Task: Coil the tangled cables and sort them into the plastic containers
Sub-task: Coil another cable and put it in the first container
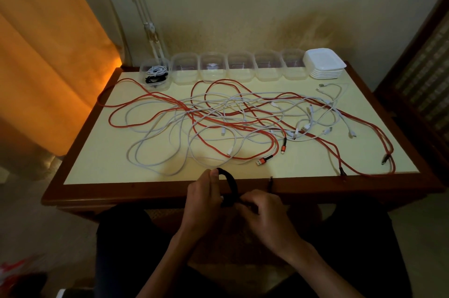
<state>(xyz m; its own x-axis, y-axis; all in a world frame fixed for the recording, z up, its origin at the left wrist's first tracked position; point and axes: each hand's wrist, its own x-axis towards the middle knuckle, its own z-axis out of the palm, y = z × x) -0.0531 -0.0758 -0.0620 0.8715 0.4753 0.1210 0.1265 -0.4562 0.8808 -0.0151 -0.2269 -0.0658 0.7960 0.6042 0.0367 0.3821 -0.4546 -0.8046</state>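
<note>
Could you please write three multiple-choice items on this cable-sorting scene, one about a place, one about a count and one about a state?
1. Where is the stack of white lids?
A. right end of the container row
B. left end
C. table's near edge

2. How many clear containers stand in the row?
A. four
B. six
C. eight

3. What do both hands hold?
A. a red cable
B. nothing
C. a black cable

Answers: 1 A, it sits beside the rightmost container; 2 B, six tubs line the wall; 3 C, left hand and right hand grip its loop.
</note>
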